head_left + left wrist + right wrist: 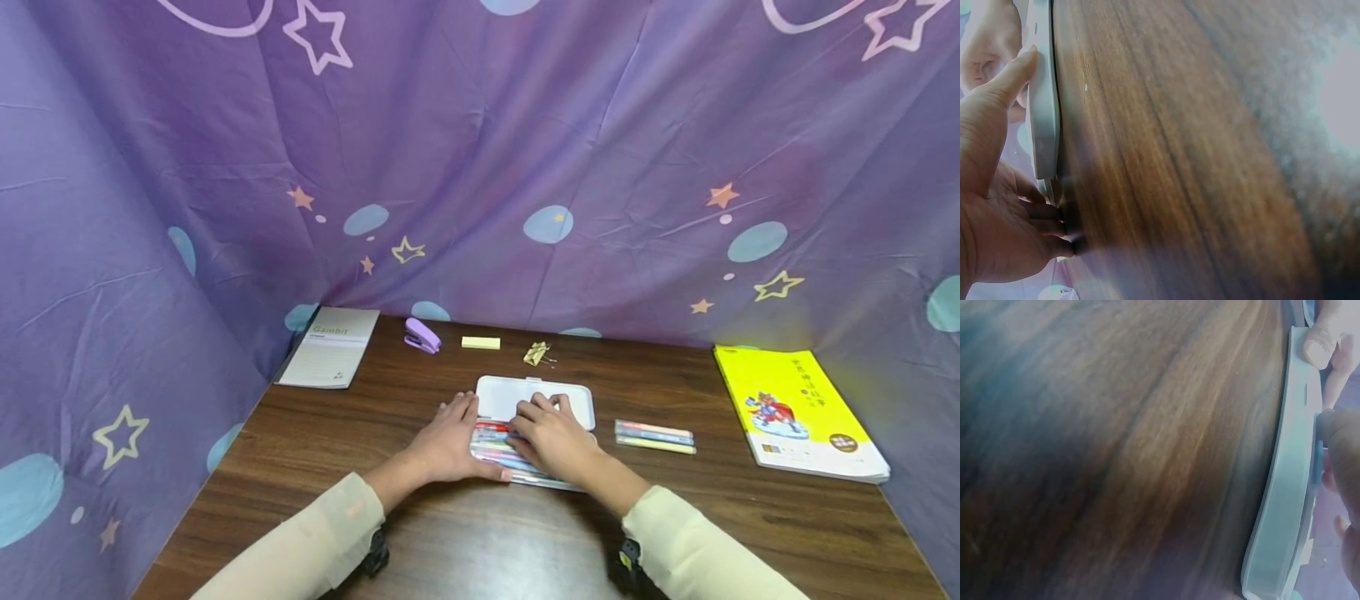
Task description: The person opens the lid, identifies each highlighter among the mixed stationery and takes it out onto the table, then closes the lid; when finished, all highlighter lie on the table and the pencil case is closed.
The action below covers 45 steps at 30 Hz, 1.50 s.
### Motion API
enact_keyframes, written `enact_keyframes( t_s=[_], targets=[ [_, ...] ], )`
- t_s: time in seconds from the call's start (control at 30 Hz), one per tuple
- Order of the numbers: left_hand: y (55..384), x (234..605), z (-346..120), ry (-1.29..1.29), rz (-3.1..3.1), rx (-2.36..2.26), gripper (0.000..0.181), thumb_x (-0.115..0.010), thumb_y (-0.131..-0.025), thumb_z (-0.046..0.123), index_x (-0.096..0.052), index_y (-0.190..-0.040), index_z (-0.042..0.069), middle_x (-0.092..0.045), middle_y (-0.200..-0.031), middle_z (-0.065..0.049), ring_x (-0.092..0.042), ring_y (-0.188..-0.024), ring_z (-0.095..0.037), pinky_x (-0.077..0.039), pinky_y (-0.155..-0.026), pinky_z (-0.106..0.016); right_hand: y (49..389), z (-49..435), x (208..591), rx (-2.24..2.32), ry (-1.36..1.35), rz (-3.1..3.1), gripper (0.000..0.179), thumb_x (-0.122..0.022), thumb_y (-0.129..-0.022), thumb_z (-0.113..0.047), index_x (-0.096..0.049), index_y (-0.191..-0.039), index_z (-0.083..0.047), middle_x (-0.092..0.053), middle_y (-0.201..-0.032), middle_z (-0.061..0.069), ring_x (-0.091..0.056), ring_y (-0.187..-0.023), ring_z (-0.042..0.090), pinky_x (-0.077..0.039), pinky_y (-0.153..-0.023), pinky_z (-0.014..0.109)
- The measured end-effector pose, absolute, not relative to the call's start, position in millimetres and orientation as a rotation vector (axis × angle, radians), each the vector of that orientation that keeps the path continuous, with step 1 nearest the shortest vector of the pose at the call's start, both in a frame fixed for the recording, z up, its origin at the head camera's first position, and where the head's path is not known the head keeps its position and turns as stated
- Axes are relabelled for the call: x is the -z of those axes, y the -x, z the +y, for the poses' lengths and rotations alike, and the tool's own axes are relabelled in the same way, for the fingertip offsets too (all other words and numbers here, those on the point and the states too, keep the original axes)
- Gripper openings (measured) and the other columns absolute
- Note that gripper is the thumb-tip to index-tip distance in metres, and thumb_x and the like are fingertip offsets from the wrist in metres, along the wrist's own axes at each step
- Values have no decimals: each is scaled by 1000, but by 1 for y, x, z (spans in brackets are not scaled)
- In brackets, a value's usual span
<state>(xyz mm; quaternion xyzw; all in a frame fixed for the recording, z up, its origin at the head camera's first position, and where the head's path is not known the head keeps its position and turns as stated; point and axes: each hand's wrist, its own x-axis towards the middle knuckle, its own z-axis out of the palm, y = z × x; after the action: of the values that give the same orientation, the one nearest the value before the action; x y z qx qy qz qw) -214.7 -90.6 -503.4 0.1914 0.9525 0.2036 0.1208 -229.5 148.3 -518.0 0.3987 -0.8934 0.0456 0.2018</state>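
A white pencil case (546, 482) lies on the table, its lid (504, 397) raised at the back. Inside it several colourful pens (491, 450) lie side by side. My left hand (447, 446) grips the left end of the case; its thumb is at the front wall, the other fingers reach round the left side. My right hand (553, 435) is bent over the right part of the case and touches the pens. In the right wrist view, one of its digits meets a blue strip at the rim. The hand hides whether a pen is pinched.
Right of the case lie a few pens (655, 437), with a yellow book (798, 412) farther right. Behind stand a purple stapler (423, 335), a yellow sticky-note pad (481, 342) and binder clips (536, 353). A notebook (330, 347) lies back left. Purple curtain (480, 167) surrounds the table.
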Motion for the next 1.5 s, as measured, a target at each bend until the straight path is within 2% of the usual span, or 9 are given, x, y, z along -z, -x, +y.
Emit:
enact_keyframes(
  t_s=[0.47, 0.7, 0.97, 1.5],
  targets=[
    [216, 507, -91, -572, 2789, -608, 145, -81, -78, 86, -20, -174, -4, -22, -183, -26, -18, -173, -41, -21, -142, -53, 229, 157, 516, -97, -1097, -2407, 16, -87, -95, -35, -77, -100, -23, -65, -99, -6, -58, -96, 20, -52, -89, 49],
    [217, 508, -92, -561, 2789, -618, 146, -81, -77, 86, -19, -175, -3, -21, -183, -25, -18, -173, -40, -22, -141, -53, 231, 171, 512, -22, -1119, -2296, 20, -86, -95, -36, -75, -100, -21, -66, -100, -2, -60, -97, 24, -52, -91, 55],
    [216, 509, -92, -555, 2773, -655, 146, -83, -77, 84, -19, -175, -3, -21, -183, -25, -17, -173, -40, -22, -141, -53, 232, 198, 509, -38, -1136, -2210, 24, -90, -88, -31, -74, -100, -17, -66, -97, 1, -61, -95, 28, -52, -89, 59],
    [215, 507, -92, -589, 2789, -643, 144, -85, -77, 81, -21, -174, -4, -23, -182, -27, -19, -172, -43, -21, -142, -53, 216, 259, 505, -82, -1026, -2316, 27, -88, -85, -21, -76, -108, -12, -68, -101, 6, -59, -95, 30, -47, -86, 61]
  ],
)
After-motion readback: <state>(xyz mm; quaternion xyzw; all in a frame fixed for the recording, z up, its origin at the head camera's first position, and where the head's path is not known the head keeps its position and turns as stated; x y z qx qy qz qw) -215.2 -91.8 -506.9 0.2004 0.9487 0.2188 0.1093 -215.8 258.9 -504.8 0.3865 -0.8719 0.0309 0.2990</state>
